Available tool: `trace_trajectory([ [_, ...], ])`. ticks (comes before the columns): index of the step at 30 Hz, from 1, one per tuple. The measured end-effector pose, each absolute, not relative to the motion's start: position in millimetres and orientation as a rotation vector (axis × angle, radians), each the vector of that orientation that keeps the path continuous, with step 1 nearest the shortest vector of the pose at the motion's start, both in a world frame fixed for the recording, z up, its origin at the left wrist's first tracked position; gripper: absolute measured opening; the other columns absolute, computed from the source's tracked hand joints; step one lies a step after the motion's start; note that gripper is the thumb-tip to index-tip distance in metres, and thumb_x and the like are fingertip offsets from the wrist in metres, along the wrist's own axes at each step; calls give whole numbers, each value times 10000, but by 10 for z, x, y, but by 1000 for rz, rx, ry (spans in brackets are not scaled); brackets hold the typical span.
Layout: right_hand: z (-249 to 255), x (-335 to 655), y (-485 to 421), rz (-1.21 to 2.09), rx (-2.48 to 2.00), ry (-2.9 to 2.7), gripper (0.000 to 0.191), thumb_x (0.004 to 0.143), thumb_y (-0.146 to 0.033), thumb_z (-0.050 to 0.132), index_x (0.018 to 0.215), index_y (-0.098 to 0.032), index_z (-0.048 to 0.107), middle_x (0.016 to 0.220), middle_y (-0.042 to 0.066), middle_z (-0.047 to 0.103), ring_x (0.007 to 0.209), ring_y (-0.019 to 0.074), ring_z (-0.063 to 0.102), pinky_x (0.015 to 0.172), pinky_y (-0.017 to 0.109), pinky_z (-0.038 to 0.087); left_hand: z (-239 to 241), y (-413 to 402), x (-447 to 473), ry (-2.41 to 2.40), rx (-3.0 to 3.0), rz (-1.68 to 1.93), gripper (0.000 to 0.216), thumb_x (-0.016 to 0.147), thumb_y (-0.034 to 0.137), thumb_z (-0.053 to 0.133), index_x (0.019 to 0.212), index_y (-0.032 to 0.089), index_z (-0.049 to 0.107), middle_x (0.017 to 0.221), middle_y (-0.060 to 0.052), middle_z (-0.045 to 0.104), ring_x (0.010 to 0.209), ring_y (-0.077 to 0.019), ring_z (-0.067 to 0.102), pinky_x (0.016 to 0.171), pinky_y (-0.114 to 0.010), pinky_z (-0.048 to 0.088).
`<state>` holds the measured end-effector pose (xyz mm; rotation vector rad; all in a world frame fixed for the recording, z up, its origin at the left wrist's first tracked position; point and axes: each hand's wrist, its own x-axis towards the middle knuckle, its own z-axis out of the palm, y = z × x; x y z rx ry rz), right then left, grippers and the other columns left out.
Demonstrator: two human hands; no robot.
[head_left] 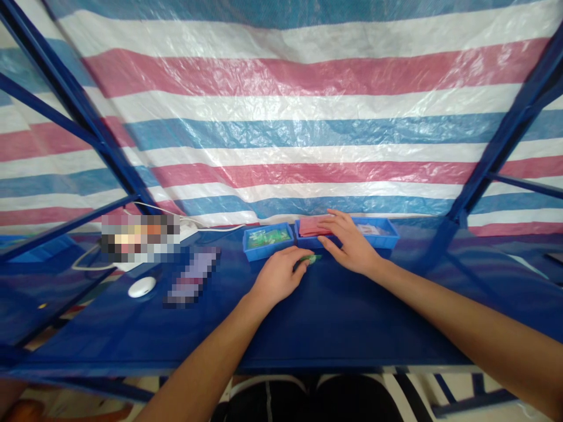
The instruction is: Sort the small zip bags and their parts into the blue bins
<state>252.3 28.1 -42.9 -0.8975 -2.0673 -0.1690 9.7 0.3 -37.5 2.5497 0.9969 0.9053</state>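
Just in front of the blue bins, my left hand [281, 272] pinches a small green packet [312, 258] between thumb and fingers, low over the table. Most of that packet is covered by the fingers. My right hand [349, 243] reaches over the middle blue bin [303, 241], its fingers spread at the right edge of a stack of pink-red packets or papers [311, 225]; whether they touch it I cannot tell. To the left, a blue bin [259, 253] contains several green packets [268, 237]. Behind my right hand, another blue bin [387, 241] has whitish packets [369, 230] inside.
On the blue table [334, 322] at left lie a round white case [142, 287], a blurred phone-like slab [193, 278] and a white power strip [189, 228] with cables. Blue metal posts [497, 140] rise on both sides. A striped plastic sheet [299, 129] hangs behind.
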Motion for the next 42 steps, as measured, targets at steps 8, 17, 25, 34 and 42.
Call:
trace_trajectory([
  [8, -517, 2277, 110, 481, -796, -1912, 335, 957, -371, 675, 1272, -259, 652, 1124, 80, 740, 859, 225, 710, 784, 407, 618, -348, 1, 110, 1055, 2178, 1237, 391, 982, 307, 633, 1343, 230, 503, 980, -29, 727, 874, -191, 710, 791, -305, 553],
  [17, -635, 2126, 201, 1122, -707, -1461, 374, 796, -388, 839, 1081, -234, 653, 958, 26, 735, 796, 172, 693, 641, 300, 605, -465, 120, 134, 879, 1848, 1286, 529, 895, 296, 758, 1339, 231, 479, 1037, -52, 747, 957, -199, 743, 914, -353, 576],
  [25, -620, 2117, 146, 1160, -733, -1507, 352, 810, -322, 806, 1101, -215, 640, 948, 26, 728, 796, 160, 686, 704, 309, 598, -499, 127, 151, 834, 1785, 1240, 491, 880, 229, 750, 1292, 218, 483, 976, -38, 745, 880, -172, 746, 836, -298, 578],
  [34, -573, 2124, 146, 1151, -759, -1417, 299, 794, -279, 782, 1009, -222, 584, 892, -10, 694, 728, 140, 656, 601, 263, 575, -378, 31, 140, 984, 2234, 1324, 374, 879, 250, 755, 1229, 238, 623, 1266, -109, 634, 1114, -237, 659, 868, -356, 576],
  [42, -580, 2109, 119, 1190, -699, -1441, 393, 840, -392, 809, 1140, -235, 610, 951, 13, 736, 757, 159, 709, 691, 311, 608, -293, -20, 140, 938, 2409, 1257, 416, 853, 236, 785, 1255, 251, 680, 1229, -96, 683, 1163, -266, 650, 1023, -422, 531],
])
